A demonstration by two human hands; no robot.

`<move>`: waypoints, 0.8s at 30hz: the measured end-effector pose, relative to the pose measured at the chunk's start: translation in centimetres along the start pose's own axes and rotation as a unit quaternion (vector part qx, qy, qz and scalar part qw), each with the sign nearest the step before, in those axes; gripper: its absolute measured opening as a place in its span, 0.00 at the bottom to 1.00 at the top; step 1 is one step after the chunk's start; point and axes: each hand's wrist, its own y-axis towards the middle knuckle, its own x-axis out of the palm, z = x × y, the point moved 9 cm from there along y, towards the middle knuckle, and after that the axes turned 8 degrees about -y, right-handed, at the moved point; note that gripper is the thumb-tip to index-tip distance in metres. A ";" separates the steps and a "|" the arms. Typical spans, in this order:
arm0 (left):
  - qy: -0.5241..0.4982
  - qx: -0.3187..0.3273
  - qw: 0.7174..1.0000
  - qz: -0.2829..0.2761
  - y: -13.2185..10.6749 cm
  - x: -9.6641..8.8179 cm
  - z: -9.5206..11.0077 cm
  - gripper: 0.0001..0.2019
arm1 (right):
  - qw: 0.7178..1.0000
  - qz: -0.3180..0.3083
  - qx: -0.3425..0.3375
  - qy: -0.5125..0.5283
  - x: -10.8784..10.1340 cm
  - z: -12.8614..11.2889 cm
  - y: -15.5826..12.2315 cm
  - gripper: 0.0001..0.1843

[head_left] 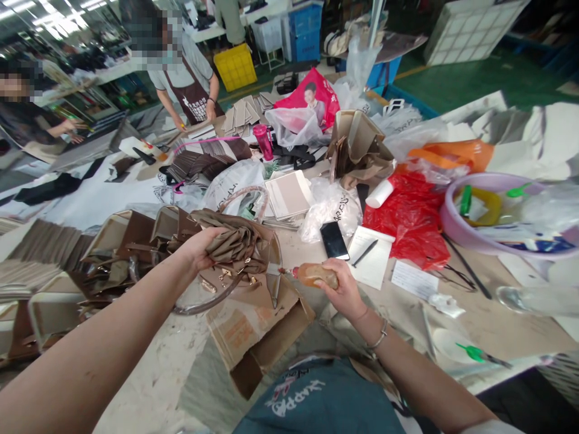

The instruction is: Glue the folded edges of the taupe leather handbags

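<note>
My left hand (205, 248) is closed on the bunched brown lining (237, 246) of a handbag, pulling it up at the bag's opening. The handbag (248, 289) has gold-coloured metal fittings and looped handles, and it lies on a worn cardboard box (242, 328). In my right hand (344, 288) is a squeeze bottle (316, 275) of amber liquid, probably glue, held on its side. Its reddish nozzle points left, close to the bag's pale inner edge; whether it touches I cannot tell.
More brown bags (120, 241) stand in a row at left. Beyond my right hand lie a phone (335, 240), a notepad (371, 253) with a pen, a red plastic bag (402, 211) and a purple basin (452, 208). A co-worker in an apron (192, 90) stands across the table.
</note>
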 end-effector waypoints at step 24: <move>0.002 0.001 1.000 0.010 -0.6 -0.2 -0.3 0.10 | 0.997 -0.009 0.072 0.010 1.1 1.2 -0.7 0.15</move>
